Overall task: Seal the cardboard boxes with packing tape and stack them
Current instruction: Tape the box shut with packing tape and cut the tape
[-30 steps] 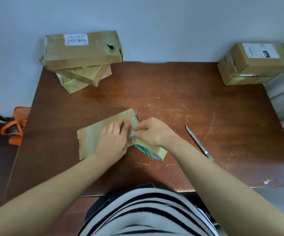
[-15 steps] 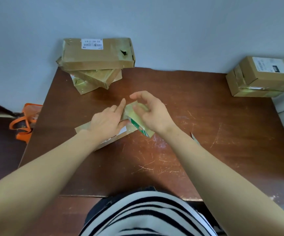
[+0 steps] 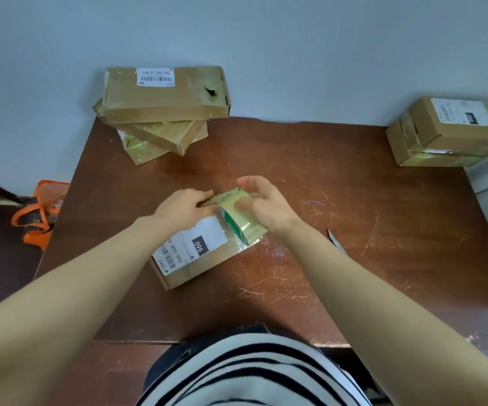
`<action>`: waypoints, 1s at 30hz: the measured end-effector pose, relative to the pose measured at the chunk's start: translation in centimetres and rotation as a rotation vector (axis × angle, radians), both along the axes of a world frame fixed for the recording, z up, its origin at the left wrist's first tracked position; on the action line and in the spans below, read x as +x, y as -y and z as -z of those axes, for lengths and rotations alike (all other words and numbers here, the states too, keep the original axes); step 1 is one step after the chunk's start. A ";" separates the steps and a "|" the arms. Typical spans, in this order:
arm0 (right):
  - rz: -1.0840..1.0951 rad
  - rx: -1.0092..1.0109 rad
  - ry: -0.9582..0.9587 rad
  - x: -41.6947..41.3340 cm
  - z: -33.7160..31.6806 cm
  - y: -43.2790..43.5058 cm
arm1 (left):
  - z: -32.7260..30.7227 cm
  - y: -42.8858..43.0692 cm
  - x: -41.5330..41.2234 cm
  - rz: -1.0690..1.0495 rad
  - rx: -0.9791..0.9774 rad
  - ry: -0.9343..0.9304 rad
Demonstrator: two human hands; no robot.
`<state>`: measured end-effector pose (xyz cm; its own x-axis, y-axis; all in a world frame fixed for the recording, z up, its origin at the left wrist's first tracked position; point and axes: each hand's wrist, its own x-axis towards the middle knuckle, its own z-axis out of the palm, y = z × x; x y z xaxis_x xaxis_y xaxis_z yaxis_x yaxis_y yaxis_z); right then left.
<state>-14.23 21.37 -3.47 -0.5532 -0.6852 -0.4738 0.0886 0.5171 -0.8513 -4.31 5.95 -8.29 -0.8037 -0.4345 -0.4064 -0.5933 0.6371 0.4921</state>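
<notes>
Head view: cardboard box [image 3: 191,259] lies mid-table [image 3: 383,230], white label up. Left hand [image 3: 182,208] rests on box's far end, fingers nearly straight, tips at loose tape end. Right hand [image 3: 269,206] grips tape roll [image 3: 241,225] over box's right end, fingers curled round it, forefinger lifted. Stacked boxes [image 3: 163,98] far left; two more boxes [image 3: 447,133] far right. Blade [image 3: 335,241] beside right forearm.

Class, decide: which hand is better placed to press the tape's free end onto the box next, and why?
Probably the left. The left hand touches the pulled-out tape end above the box, while the right hand is busy gripping the tape roll.
</notes>
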 end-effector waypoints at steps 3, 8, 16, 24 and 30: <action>0.028 0.002 -0.077 -1.2 0.7 2.4 | 1.1 -0.7 0.3 -0.071 -0.249 -0.267; 0.032 0.023 -0.144 -2.2 1.7 4.9 | 3.3 -3.9 2.2 0.190 -0.233 0.228; -0.014 -0.039 -0.009 -1.0 3.2 2.9 | 5.0 -2.6 1.1 0.132 -0.443 0.136; 0.002 0.045 -0.261 4.1 2.3 -2.6 | 5.0 -2.4 1.1 0.146 -0.473 0.169; -0.002 0.254 -0.336 6.1 3.7 -5.1 | 4.8 -2.5 0.8 0.152 -0.473 0.216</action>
